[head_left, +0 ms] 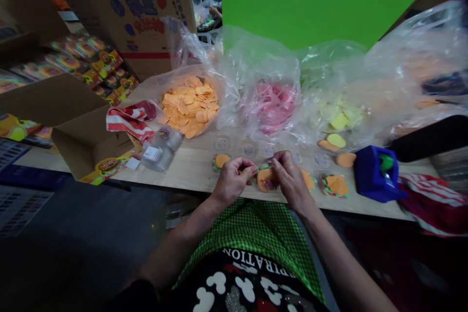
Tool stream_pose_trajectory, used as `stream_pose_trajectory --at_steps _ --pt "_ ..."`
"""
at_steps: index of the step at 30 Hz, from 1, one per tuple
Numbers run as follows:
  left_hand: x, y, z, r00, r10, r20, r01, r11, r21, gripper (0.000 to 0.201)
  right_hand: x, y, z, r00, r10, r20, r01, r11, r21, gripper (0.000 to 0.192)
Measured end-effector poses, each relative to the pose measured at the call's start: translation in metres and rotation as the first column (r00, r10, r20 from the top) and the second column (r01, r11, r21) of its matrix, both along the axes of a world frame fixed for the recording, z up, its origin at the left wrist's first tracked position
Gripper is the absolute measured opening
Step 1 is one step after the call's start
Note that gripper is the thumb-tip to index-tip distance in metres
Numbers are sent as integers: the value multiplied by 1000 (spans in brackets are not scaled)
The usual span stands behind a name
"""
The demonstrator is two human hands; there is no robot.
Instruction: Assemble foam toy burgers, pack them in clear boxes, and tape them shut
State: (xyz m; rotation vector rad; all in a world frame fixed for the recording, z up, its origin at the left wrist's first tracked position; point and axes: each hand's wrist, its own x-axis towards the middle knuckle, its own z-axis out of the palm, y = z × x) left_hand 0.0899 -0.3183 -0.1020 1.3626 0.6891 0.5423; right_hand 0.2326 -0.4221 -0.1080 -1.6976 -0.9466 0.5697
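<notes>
My left hand (234, 178) and my right hand (289, 175) meet at the near edge of a wooden table (190, 168). Both close their fingertips on a small toy burger piece (264, 179), orange with a pink and green layer. What the left fingers pinch is too small to make out. Similar toy burgers lie beside them: one (221, 161) left of my left hand, one (335, 185) to the right.
Clear plastic bags hold orange pieces (190, 105), pink pieces (276, 102) and yellow pieces (340, 119). A blue plastic box (373, 173) stands at right. An open cardboard box (87, 144), a striped cloth (131, 119) and a clear bottle (161, 148) lie at left.
</notes>
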Motion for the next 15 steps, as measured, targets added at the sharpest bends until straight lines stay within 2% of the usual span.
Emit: stream_pose_trajectory --at_steps 3,5,9,13,15 --pt "-27 -9 2 984 -158 -77 155 987 -52 26 -15 -27 -1 976 193 -102 -202 976 -85 37" --pt "-51 -20 -3 947 -268 -178 247 960 -130 28 -33 -50 -6 934 309 -180 -340 922 -185 38" --pt "-94 -39 -16 904 -312 -293 237 935 -265 32 -62 -84 -17 879 410 -243 -471 828 -304 41" --pt "-110 -37 -19 894 -372 -251 263 888 -376 32 -67 -80 -24 827 512 -234 -562 779 -279 40" --pt "-110 -33 -17 893 -375 -248 278 894 -351 25 -63 -71 -23 818 540 -196 -575 772 -272 38"
